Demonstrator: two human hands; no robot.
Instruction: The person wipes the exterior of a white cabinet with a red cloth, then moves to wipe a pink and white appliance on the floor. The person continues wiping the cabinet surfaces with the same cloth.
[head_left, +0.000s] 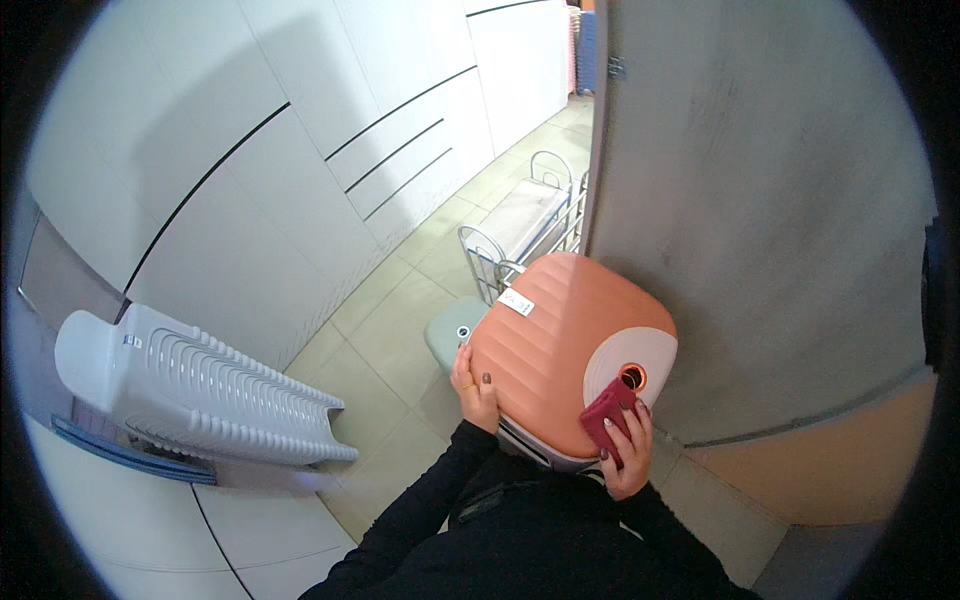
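An orange padded-looking case or seat (540, 345) with ribbed bands is right in front of my body. At its right is a pale rounded patch (606, 361) with a copper-rimmed round opening (632, 376). My left hand (478, 395) grips its left edge, thumb on top and fingers along the side. A folded maroon cloth (604, 417) is held in my right hand (628, 448), pressed on the surface just below the opening. A white label (516, 301) bearing print is on the upper left part. The underside is hidden.
A pale green item (452, 330) shows behind the orange one. Beyond it is a metal-railed trolley (517, 217). Stacked white plastic stools or chairs (217, 390) stand left, near white cabinets (247, 217). A grey panel (750, 225) rises close on the right, above tiled floor (375, 375).
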